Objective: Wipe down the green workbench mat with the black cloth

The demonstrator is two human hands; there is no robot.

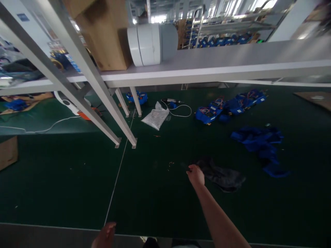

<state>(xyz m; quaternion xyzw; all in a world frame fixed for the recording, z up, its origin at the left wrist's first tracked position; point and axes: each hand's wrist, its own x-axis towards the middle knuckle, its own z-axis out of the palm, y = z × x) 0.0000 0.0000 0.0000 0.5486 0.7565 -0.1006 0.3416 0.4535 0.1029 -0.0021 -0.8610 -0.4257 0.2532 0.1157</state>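
My right hand (196,174) reaches out over the dark green table mat (64,179) with its fingers curled, touching the left edge of a crumpled black cloth or bag (222,175). Whether it grips the cloth is hard to tell in the blur. A few tiny screws or bits (170,164) lie just left of the hand. My left hand (104,236) shows at the bottom edge near the table's front rim, fingers loosely together, holding nothing visible.
Blue assemblies with wires (227,105) and blue pieces (261,143) lie at the right. A clear plastic bag (156,118) and a corded tool (172,101) sit mid-back. White frame legs (103,103) slant down; a shelf (207,70) holds a cardboard box (106,34) and white cylinder (144,44).
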